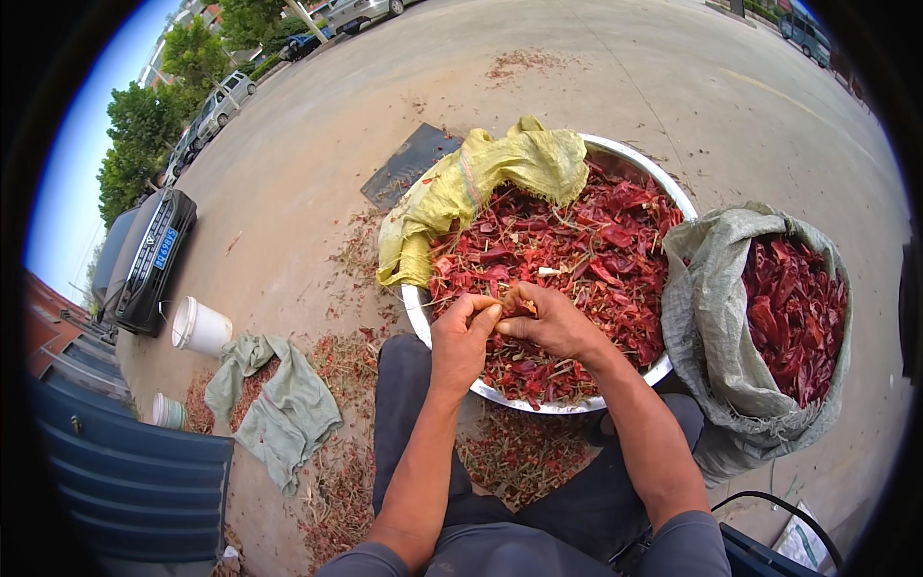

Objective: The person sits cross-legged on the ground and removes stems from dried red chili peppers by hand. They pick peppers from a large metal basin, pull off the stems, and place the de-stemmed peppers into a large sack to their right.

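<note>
My left hand [462,337] and my right hand [555,325] meet over the near left part of a wide metal basin [416,313]. Both are closed, thumbs and fingertips pinched together. Between them is a small dried red chili pepper [522,308], mostly hidden by my fingers. Torn dried red chili peppers [596,255] with pale stems and bits fill the basin under my hands. A yellow woven sack [481,178] lies draped over the basin's far left rim. To the right stands a grey-white woven sack [711,298] with its mouth rolled down, full of dark red chili peppers [793,317].
Stems and scraps [351,375] litter the ground at left and between my legs. A green-grey sack [288,413], a white bucket [201,328] and a smaller pail [168,412] are at left. A dark flat sheet [409,163] lies beyond the basin. Parked cars [149,255] stand farther off.
</note>
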A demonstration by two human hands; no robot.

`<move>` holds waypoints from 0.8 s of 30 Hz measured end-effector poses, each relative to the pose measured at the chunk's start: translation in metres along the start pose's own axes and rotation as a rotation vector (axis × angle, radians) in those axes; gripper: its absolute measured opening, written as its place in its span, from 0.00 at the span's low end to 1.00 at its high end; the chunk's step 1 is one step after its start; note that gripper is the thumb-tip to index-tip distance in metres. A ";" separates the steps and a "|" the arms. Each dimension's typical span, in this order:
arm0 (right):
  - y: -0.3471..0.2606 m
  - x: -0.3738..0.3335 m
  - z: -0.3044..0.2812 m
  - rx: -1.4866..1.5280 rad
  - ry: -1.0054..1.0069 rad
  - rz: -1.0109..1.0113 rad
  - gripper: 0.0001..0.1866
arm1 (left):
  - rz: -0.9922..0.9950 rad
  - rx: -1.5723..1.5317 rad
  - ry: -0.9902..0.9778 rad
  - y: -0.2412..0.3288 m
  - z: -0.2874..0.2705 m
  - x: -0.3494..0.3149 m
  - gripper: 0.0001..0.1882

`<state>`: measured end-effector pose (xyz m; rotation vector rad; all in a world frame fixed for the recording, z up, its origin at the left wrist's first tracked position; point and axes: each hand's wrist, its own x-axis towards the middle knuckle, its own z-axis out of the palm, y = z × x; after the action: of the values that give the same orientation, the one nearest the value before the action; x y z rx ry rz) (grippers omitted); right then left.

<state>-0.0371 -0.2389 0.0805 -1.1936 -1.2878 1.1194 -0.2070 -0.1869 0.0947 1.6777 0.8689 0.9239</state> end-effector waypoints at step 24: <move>-0.005 -0.002 0.000 -0.186 0.239 -0.189 0.11 | 0.090 0.177 0.239 0.007 0.025 -0.010 0.11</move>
<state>-0.0375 -0.2412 0.0858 -1.2701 -1.3078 0.7099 -0.1881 -0.2079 0.0946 1.7928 1.0671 1.1550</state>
